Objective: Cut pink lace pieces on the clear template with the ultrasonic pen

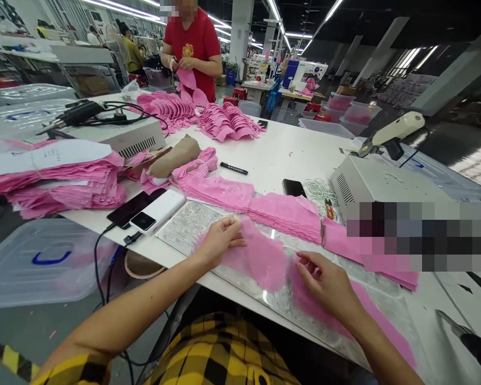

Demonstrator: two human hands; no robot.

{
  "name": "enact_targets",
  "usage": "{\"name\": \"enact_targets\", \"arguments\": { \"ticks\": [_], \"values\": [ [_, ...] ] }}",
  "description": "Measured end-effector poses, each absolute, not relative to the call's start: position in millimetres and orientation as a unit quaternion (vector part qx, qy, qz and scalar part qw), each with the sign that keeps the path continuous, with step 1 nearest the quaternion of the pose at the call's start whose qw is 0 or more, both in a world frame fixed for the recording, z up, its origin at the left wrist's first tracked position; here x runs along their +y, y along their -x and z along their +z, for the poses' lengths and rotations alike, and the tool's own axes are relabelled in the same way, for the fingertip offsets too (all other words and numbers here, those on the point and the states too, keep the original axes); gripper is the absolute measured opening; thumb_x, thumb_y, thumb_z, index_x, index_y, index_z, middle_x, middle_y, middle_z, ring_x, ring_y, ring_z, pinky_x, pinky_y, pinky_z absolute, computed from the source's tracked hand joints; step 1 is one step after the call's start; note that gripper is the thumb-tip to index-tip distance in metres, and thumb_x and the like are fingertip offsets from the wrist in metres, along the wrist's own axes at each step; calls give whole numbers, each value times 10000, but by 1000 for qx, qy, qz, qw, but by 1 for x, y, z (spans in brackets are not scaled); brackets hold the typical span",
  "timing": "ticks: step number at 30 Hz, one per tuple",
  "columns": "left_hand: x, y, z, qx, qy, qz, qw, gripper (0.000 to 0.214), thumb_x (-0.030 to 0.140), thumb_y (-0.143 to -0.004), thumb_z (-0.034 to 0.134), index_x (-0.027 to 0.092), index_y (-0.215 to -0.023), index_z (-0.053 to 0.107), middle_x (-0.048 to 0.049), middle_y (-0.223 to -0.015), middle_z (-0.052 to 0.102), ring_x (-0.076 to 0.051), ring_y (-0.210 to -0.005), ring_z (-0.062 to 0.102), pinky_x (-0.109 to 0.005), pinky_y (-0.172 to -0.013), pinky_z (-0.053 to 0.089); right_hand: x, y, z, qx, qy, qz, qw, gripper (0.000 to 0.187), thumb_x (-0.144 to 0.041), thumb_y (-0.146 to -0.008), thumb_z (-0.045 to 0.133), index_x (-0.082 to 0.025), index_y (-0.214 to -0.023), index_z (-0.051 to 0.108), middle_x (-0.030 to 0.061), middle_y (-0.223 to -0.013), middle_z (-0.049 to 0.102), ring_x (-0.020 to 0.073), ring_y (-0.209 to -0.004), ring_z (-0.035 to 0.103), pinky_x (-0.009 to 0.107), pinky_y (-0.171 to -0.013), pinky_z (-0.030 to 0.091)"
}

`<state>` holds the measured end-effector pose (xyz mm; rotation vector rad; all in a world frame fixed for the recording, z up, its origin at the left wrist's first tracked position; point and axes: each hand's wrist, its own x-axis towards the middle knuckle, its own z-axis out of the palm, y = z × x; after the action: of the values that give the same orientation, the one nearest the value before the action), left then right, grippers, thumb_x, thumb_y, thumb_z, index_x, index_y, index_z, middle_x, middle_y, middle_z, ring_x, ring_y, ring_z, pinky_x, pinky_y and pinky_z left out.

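Note:
My left hand rests on a thin pink fabric piece lying on a glass work plate at the table's near edge, its fingers pinched together on the cloth's upper left edge. To the right, my right hand lies on another pink fabric piece, fingers curled and pressing on it. Just beyond both hands sit flat stacks of pink fabric pieces.
A white power bank and a black phone lie left of the plate. A marker, another phone, small scissors and two white machine boxes sit on the table. A person in red handles pink pieces opposite.

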<state>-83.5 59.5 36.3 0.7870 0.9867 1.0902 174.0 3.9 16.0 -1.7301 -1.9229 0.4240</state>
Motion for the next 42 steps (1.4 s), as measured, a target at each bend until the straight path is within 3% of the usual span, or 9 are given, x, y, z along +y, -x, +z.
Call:
{"name": "enact_targets", "arguments": {
  "ticks": [7,10,14,20,25,29,32,36,42],
  "values": [
    [38,104,12,426,-307,519,674,496,535,-588,858,139,-715,587,9,-740,631,-106,-710,636,-246,-695,585,18,-160,19,-721,651,195,136,232,-414,-817,492,-232,-828,635,33,-817,658,177,-710,581,315,-638,430],
    [37,106,12,420,-332,519,666,460,533,-639,827,145,-698,585,-86,-974,703,-220,-1000,665,-287,-775,575,19,-157,21,-729,644,198,122,215,-370,-844,439,-228,-767,581,26,-781,641,169,-690,566,305,-625,410],
    [33,117,8,436,-473,497,583,313,455,-818,684,158,-764,602,-183,-1275,636,-308,-1316,511,-362,-910,533,30,-158,29,-722,649,204,127,206,-380,-854,433,-234,-800,566,12,-762,649,167,-662,564,300,-619,411],
    [21,138,-1,450,-705,441,326,150,240,-922,512,174,-820,600,-154,-1208,671,-241,-1125,654,-346,-888,539,66,-152,32,-720,649,226,98,180,-369,-833,456,-237,-857,577,-19,-652,619,160,-614,578,283,-599,414],
    [19,144,6,424,-803,401,121,137,179,-918,507,178,-816,599,-93,-973,683,-185,-896,652,-304,-788,532,63,-148,29,-714,670,161,127,252,-388,-784,513,-218,-946,606,53,-862,664,185,-686,596,292,-569,401],
    [39,133,16,461,-827,296,123,131,234,-922,536,168,-839,614,-95,-994,654,-201,-920,617,-336,-842,508,37,-143,26,-759,606,164,174,287,-461,-834,497,-234,-943,635,35,-777,639,165,-631,574,295,-570,446],
    [62,122,20,501,-829,209,133,137,283,-885,609,148,-870,624,-114,-976,623,-247,-931,588,-379,-833,494,23,-138,23,-784,574,175,159,260,-426,-863,477,-238,-946,637,43,-863,661,152,-643,593,292,-583,472],
    [82,110,17,505,-832,180,141,144,266,-846,659,151,-786,596,-101,-913,597,-257,-891,572,-387,-806,479,22,-136,21,-800,561,171,129,228,-372,-869,471,-231,-949,632,52,-933,665,151,-675,617,287,-589,492],
    [85,109,14,511,-832,163,143,116,175,-888,570,160,-776,593,-64,-886,599,-208,-830,564,-338,-773,456,23,-138,22,-807,555,164,114,237,-359,-891,444,-230,-966,627,51,-945,657,150,-682,621,280,-566,495]
  ]
}}
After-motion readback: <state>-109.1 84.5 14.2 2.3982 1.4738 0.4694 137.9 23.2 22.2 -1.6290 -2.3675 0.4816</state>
